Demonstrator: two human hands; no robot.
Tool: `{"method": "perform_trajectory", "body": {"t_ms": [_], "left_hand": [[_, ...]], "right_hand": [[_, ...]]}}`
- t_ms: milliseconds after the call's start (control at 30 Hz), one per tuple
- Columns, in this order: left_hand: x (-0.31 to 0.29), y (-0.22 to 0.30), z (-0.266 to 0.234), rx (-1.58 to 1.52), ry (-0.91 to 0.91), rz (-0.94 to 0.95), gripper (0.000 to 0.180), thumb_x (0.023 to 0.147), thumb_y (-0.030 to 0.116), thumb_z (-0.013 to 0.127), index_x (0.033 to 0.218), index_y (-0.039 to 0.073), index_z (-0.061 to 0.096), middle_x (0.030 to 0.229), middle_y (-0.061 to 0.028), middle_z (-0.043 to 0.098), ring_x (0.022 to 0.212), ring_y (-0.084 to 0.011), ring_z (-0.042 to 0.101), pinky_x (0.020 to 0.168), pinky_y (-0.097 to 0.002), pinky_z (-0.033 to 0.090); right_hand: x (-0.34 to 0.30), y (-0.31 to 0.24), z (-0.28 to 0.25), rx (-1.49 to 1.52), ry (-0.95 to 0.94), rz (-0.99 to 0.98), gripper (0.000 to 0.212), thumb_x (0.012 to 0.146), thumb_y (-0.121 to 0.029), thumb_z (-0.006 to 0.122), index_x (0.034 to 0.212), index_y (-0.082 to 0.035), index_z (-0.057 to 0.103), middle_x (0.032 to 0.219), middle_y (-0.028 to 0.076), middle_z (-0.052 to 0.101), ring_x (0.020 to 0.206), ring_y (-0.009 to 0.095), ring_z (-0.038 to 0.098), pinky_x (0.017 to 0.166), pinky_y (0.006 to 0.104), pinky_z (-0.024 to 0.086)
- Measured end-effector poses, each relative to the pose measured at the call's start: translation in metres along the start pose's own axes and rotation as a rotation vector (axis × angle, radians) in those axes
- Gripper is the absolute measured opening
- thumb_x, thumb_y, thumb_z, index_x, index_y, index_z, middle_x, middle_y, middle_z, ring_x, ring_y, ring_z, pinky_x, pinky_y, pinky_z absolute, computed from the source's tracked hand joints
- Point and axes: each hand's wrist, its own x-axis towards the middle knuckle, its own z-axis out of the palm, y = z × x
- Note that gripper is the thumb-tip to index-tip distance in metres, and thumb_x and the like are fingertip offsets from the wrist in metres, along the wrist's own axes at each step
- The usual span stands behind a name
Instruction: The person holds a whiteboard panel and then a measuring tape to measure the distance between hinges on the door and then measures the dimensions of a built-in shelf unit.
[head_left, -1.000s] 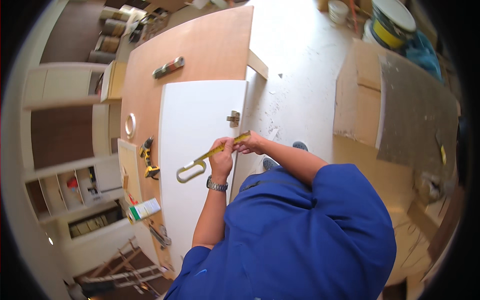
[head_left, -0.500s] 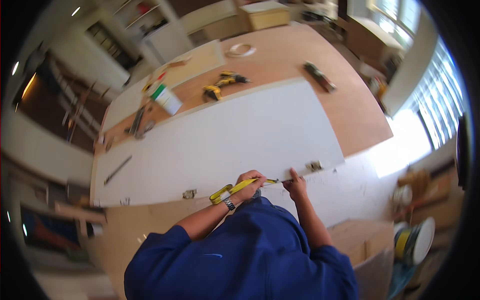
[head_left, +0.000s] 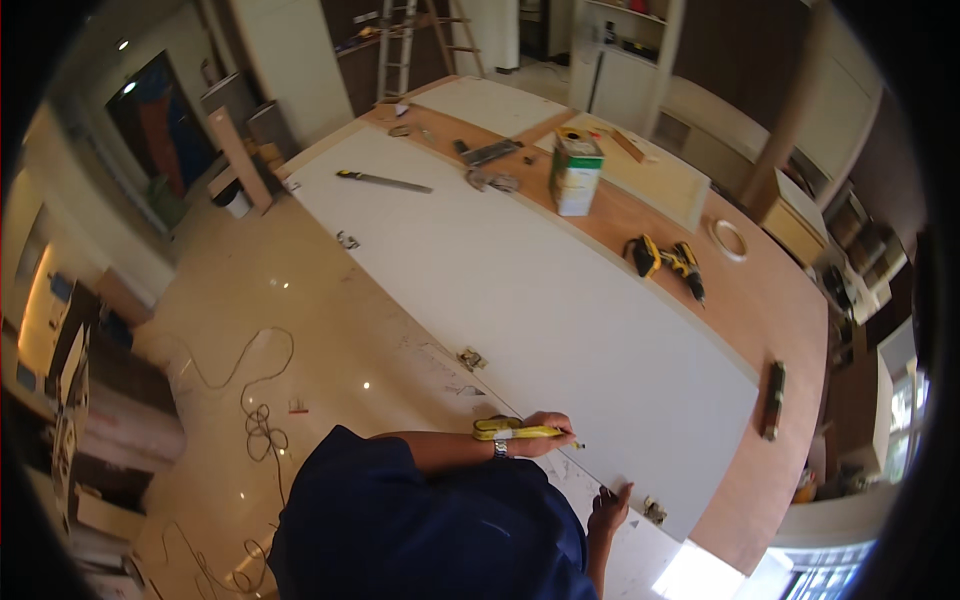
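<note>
A looped yellow strip that looks like a measuring tape is gripped in my left hand, at the near long edge of a white panel. The strip's dark end pokes out past the fingers. Farther right along that edge, my right hand is curled around something small and dark, with one finger stretched along the panel; I cannot make out what it holds. Just beside that hand a metal hinge is set at the panel's edge. Another hinge sits left of my left hand.
On the panel's far left lies a file. Beyond the panel, the brown board bears a green-and-white can, a yellow-black drill, a tape roll and a dark long tool. A cable trails across the floor.
My view has swung leftward, showing more floor and the ladder straight ahead. Both hands remain at the panel's edge, the left still holding the yellow strip.
</note>
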Motion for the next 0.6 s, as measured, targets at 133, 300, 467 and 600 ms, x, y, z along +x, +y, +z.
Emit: {"method": "perform_trajectory", "body": {"t_ms": [133,300,467,600], "left_hand": [[-0.003,0.002,-0.011,0.011,-0.008,0.069,0.02,0.084,0.022,0.068,0.08,0.003,0.062,0.078,-0.0116,0.063,0.075,-0.0286,0.063,0.066,-0.0377,0.05],[0.0,-0.001,-0.03,-0.035,0.01,0.059,0.021,0.083,0.022,0.068,0.077,0.004,0.059,0.077,-0.0108,0.063,0.074,-0.028,0.062,0.066,-0.0386,0.048],[-0.004,-0.003,-0.056,-0.039,0.075,0.098,0.022,0.084,0.023,0.068,0.077,0.005,0.059,0.077,-0.0102,0.062,0.073,-0.0271,0.062,0.064,-0.0381,0.048],[-0.007,-0.011,-0.071,-0.041,0.037,0.041,0.019,0.085,0.022,0.068,0.081,0.004,0.062,0.081,-0.0102,0.065,0.075,-0.0261,0.063,0.065,-0.0358,0.048]], "right_hand": [[0.017,0.007,-0.021,-0.079,-0.093,-0.025,0.056,0.085,-0.04,0.067,0.125,-0.005,0.048,0.089,0.011,0.064,0.069,0.017,0.06,0.059,0.0286,0.048],[-0.028,-0.003,0.02,-0.389,0.034,-0.234,0.077,0.085,-0.066,0.052,0.123,0.001,0.049,0.103,0.008,0.054,0.091,0.021,0.052,0.069,0.0283,0.038],[0.002,-0.003,0.006,-0.311,-0.02,-0.15,0.073,0.086,-0.061,0.053,0.127,-0.001,0.046,0.103,0.008,0.055,0.089,0.021,0.052,0.069,0.0286,0.04],[0.021,-0.001,-0.004,-0.255,-0.071,-0.073,0.07,0.087,-0.057,0.055,0.129,-0.002,0.044,0.103,0.009,0.055,0.088,0.021,0.053,0.069,0.0289,0.041]]}}
